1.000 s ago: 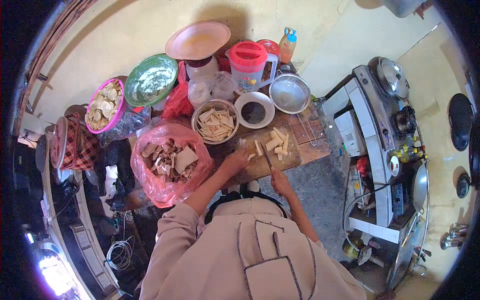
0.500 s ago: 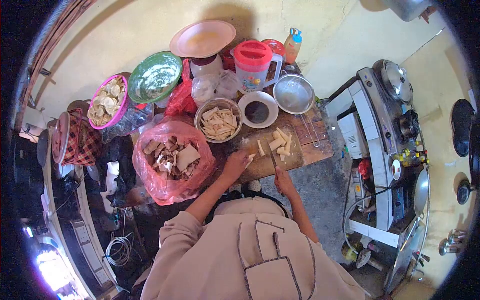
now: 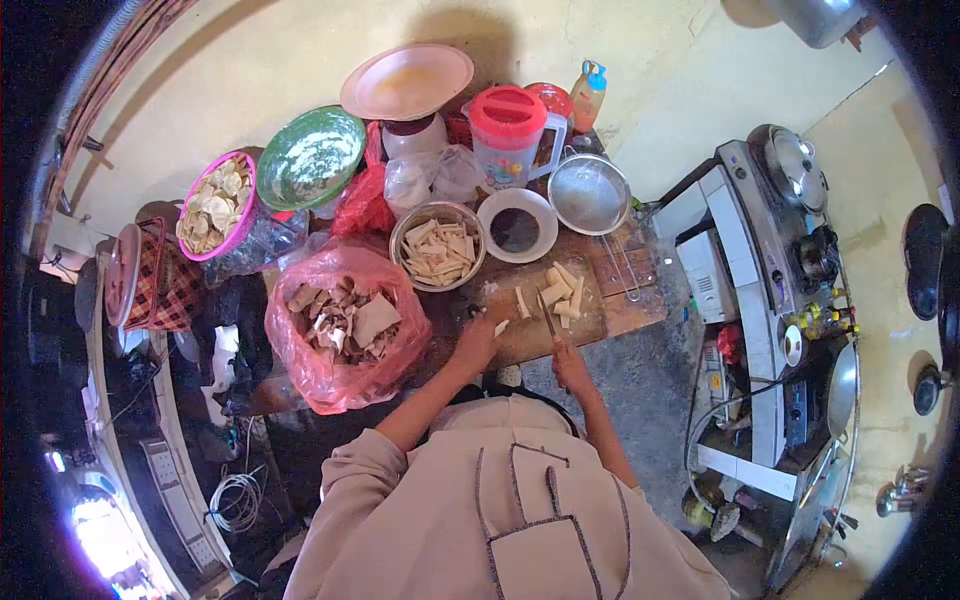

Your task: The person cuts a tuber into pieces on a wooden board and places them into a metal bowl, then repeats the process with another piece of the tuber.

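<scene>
My right hand (image 3: 571, 368) is closed around the handle of a knife (image 3: 547, 315), its blade resting over the cutting board (image 3: 515, 342). Just right of the blade lies a small pile of pale cut sticks (image 3: 568, 290), and one stick (image 3: 521, 302) sits alone to its left. At the board's left edge my left hand (image 3: 476, 346) has its fingers curled in, with a small pale piece (image 3: 501, 327) at the fingertips. Beyond it stands a metal bowl (image 3: 482, 240) of similar sticks (image 3: 438, 250). A pink plastic bag (image 3: 290, 365) of brownish-white chunks and peelings is left of that hand.
A white bowl (image 3: 545, 225) of dark liquid and a strainer (image 3: 590, 195) stand behind the board. Further back are a red-lidded pitcher (image 3: 505, 150), a green basin (image 3: 310, 155) and a pink basket (image 3: 240, 230) of slices. A stove (image 3: 765, 220) is at right.
My left hand has drawn slightly down and left, with the small pale piece lower too. The knife in my right hand has shifted only a little.
</scene>
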Demonstrator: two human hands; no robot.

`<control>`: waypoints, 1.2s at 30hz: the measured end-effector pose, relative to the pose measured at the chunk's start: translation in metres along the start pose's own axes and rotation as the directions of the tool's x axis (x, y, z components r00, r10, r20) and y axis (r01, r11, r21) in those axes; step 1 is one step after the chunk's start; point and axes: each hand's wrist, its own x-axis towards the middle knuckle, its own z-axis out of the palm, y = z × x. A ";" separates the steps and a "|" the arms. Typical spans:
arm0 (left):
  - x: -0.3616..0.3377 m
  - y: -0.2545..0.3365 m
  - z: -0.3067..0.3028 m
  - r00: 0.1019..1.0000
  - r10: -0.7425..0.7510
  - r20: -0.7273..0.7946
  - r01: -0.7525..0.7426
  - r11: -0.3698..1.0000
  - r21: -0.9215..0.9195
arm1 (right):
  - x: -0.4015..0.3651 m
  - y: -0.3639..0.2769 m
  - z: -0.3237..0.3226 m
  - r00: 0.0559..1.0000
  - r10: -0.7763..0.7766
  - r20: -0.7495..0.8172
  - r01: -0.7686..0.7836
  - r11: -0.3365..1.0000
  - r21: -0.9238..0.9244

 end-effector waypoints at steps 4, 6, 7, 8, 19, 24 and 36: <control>0.008 0.036 -0.047 0.944 -0.215 0.252 0.240 0.968 -0.069 | 0.007 -0.006 0.001 0.996 -0.083 0.020 0.085 0.993 -0.080; 0.017 0.040 -0.068 0.974 -0.212 0.082 0.224 0.959 -0.172 | 0.012 -0.011 0.001 0.997 -0.056 0.056 0.062 0.993 -0.105; 0.022 0.039 -0.080 0.977 -0.215 -0.002 0.209 0.952 -0.222 | 0.016 -0.010 0.000 0.996 -0.055 0.064 0.062 0.991 -0.118; 0.031 0.034 -0.094 0.974 -0.202 -0.104 0.178 0.963 -0.205 | 0.019 -0.009 0.001 0.996 -0.053 0.072 0.062 0.989 -0.131; 0.100 0.001 -0.081 0.801 0.411 -0.435 -0.219 0.878 0.427 | 0.030 -0.013 -0.002 0.952 -0.298 -0.077 0.270 0.929 -0.253; 0.064 0.048 -0.030 0.993 -0.072 0.088 0.047 0.964 0.260 | 0.028 -0.004 -0.011 0.968 -0.243 -0.056 0.222 0.942 -0.251; 0.058 0.009 -0.004 0.937 -0.296 0.185 0.294 0.955 0.039 | 0.005 -0.010 0.011 0.933 -0.358 -0.034 0.325 0.880 -0.346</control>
